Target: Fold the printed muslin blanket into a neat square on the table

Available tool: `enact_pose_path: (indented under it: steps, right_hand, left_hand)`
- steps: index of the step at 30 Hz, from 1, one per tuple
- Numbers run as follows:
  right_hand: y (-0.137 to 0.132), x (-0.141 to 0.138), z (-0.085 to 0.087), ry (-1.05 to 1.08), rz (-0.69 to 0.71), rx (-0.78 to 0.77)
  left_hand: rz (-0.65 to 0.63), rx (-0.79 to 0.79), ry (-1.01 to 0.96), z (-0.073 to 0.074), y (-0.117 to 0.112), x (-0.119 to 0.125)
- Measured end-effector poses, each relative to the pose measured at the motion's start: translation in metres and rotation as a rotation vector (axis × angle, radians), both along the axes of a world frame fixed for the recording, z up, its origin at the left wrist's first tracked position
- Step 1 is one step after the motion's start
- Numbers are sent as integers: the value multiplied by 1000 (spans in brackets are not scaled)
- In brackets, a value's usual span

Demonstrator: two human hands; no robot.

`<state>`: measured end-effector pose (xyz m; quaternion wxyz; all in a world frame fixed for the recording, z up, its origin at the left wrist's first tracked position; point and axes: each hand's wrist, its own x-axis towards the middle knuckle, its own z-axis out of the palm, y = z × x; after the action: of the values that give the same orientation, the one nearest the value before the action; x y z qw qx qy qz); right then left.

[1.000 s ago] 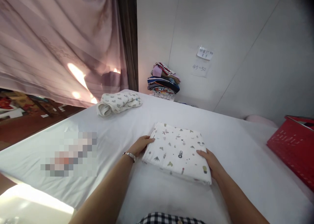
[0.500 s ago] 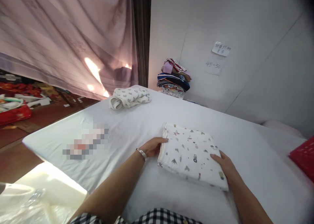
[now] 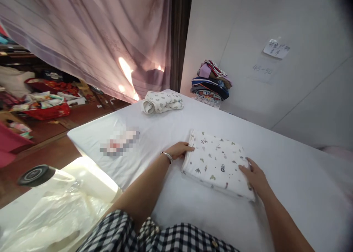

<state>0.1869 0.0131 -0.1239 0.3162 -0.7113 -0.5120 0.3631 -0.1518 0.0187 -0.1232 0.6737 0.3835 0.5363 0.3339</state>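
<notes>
A folded white cloth (image 3: 216,163) with small plant and animal prints lies in front of me on the white-covered bed (image 3: 300,197). My left hand (image 3: 179,150), with a silver bracelet at its wrist, grips the left edge, thumb on top and the other fingers mostly hidden under the layers. Across from it, my right hand (image 3: 255,176) holds the right edge, its thumb resting on the upper face. Farther back, a loosely rolled white cloth (image 3: 162,102) with grey-green prints sits near the bed's far corner.
A pixelated object (image 3: 120,142) lies on the bed's left part. At lower left are a clear plastic bag (image 3: 63,211) and a black-ended cylinder (image 3: 37,175). A clothes stack (image 3: 211,84) stands by the wall; a pink curtain (image 3: 110,35) hangs behind.
My view has swung left, so the bed and wall appear farther right and more of the floor clutter shows. Both hands keep hold of the folded cloth, which looks nearly unchanged.
</notes>
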Motion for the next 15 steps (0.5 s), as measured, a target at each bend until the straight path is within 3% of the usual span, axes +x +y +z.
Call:
enact_pose_path:
  steps: [3, 5, 7, 12, 15]
  right_hand:
    - [1, 1, -4, -326, 77, 140]
    - [-8, -11, 1, -392, 132, 286]
    - [-21, -35, 8, -341, 227, 380]
    - [-50, -116, 11, -296, 699, 482]
    - [-53, -148, 1, -361, 771, 568]
  left_hand:
    - [17, -2, -65, -4, 1, 6]
    - [24, -31, -142, -5, 2, 7]
    - [20, -65, -219, -6, 4, 6]
    - [20, -83, -295, -12, 8, 3]
    - [6, -52, -312, -14, 8, 4]
